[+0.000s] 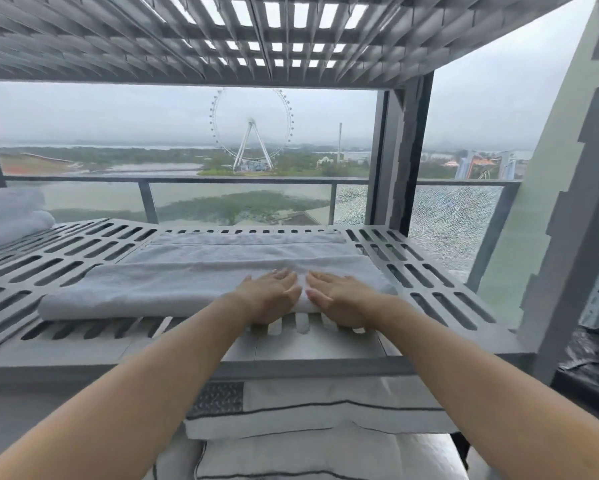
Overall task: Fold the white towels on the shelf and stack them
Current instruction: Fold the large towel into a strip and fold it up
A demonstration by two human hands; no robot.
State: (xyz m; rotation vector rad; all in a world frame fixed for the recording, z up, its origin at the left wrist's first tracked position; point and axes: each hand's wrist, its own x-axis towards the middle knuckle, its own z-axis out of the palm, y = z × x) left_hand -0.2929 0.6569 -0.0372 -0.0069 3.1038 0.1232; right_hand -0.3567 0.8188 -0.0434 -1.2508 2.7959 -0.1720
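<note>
The white towel (194, 275) lay folded into a long band across the middle of the slotted grey shelf (429, 282), its length running from 9 to 3 o'clock. The left hand (268, 294) and the right hand (339, 296) rested palm-down on the towel's near fold, toward its 4 o'clock end, just beside each other. Each hand was flat, with fingers (284, 277) straight and held together, pinching nothing. At 9 o'clock from the towel, well apart, a pile of white towels (10, 216) sat at the shelf's edge. At 6 o'clock, below the shelf, lay striped white linen (308, 410). At 12 o'clock, a Ferris wheel (251, 129) stood beyond the railing (187, 180).
</note>
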